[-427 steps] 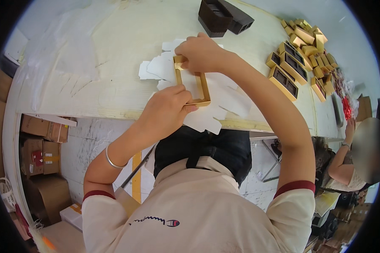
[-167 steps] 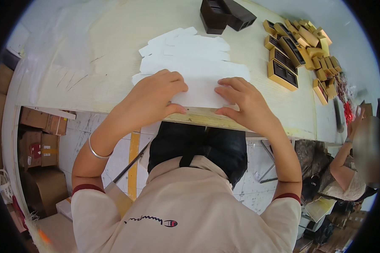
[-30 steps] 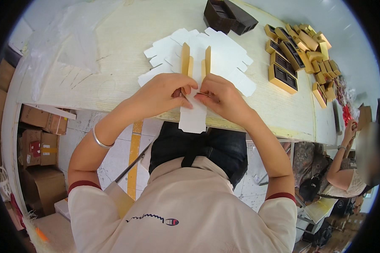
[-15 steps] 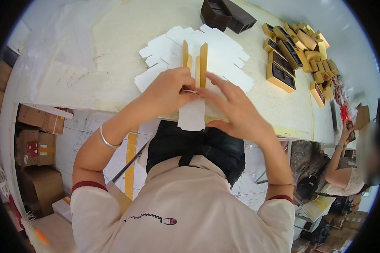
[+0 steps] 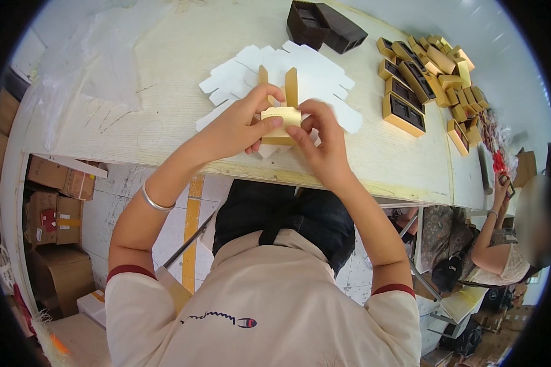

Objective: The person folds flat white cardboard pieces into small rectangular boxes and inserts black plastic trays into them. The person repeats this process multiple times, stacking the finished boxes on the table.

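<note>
Cardboard boxes [image 5: 58, 220]: are standing stacked under the left end of the table [image 5: 171, 113].
Clear plastic [image 5: 113, 76]: is lying crumpled on the tabletop.
Left hand [image 5: 245, 122]: is gripping a gold carton [image 5: 288, 116], its thumb pressing the near flap.
Carton's place: is sitting between both hands near the front edge, partly folded, two walls standing up beyond the fingers.
Right hand [image 5: 320, 139]: is closing on the carton's right end, some fingertips hidden from me.
White blanks [image 5: 327, 76]: are lying fanned out beyond the hands.
Dark trays [image 5: 343, 32]: are resting together behind the blanks.
Gold boxes [image 5: 404, 116]: are crowding the right side, several holding dark inserts.
</note>
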A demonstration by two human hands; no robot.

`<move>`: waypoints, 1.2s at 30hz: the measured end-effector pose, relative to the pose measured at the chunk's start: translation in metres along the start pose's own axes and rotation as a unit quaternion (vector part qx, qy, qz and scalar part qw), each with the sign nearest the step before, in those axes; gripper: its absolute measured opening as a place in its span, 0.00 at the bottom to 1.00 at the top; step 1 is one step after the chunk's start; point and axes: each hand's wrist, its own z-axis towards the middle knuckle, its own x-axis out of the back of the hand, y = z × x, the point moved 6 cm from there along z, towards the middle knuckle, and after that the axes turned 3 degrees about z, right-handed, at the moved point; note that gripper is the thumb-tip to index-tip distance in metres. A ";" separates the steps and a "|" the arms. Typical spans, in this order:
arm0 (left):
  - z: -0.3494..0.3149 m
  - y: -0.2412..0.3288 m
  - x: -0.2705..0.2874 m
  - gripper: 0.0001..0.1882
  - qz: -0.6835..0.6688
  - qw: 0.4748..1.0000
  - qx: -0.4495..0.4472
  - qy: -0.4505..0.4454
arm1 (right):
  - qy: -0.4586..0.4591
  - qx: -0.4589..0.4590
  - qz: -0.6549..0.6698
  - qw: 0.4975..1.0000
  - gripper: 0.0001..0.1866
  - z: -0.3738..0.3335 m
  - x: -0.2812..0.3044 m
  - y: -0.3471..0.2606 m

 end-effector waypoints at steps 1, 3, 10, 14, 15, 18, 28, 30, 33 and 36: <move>-0.001 0.002 -0.001 0.07 -0.007 1.000 -0.015 0.025 | -0.007 0.059 -0.090 0.994 0.13 -0.002 -0.001 -0.007; -0.004 0.005 -0.002 0.06 0.001 0.997 -0.038 0.063 | -0.011 0.150 -0.215 0.965 0.10 -0.007 -0.005 -0.023; -0.020 0.005 -0.017 0.07 0.210 0.959 -0.141 0.128 | -0.173 0.124 -0.326 0.921 0.07 -0.004 -0.015 -0.009; -0.009 0.010 -0.014 0.07 0.294 0.947 -0.110 0.068 | -0.312 -0.024 -0.226 0.922 0.11 0.014 -0.013 -0.001; -0.010 0.013 -0.012 0.07 0.297 0.947 -0.106 0.056 | -0.346 -0.079 -0.143 0.924 0.12 0.019 -0.007 0.000; -0.009 0.026 -0.001 0.07 0.324 0.934 -0.148 0.017 | -0.265 0.036 -0.157 0.951 0.15 0.040 0.026 0.002; -0.025 0.074 0.021 0.22 0.573 0.745 -0.276 0.200 | -0.199 0.078 -0.403 0.890 0.05 0.037 0.032 -0.018; -0.028 0.067 -0.008 0.18 0.514 0.784 -0.302 0.173 | -0.223 -0.049 -0.289 0.930 0.05 0.024 0.014 -0.025; -0.017 0.027 -0.013 0.14 0.450 0.872 -0.192 0.034 | -0.257 -0.169 -0.140 0.941 0.09 0.017 0.012 -0.040; -0.018 0.021 -0.006 0.14 0.427 0.871 -0.240 0.041 | -0.227 -0.032 -0.170 0.958 0.17 0.020 0.034 -0.042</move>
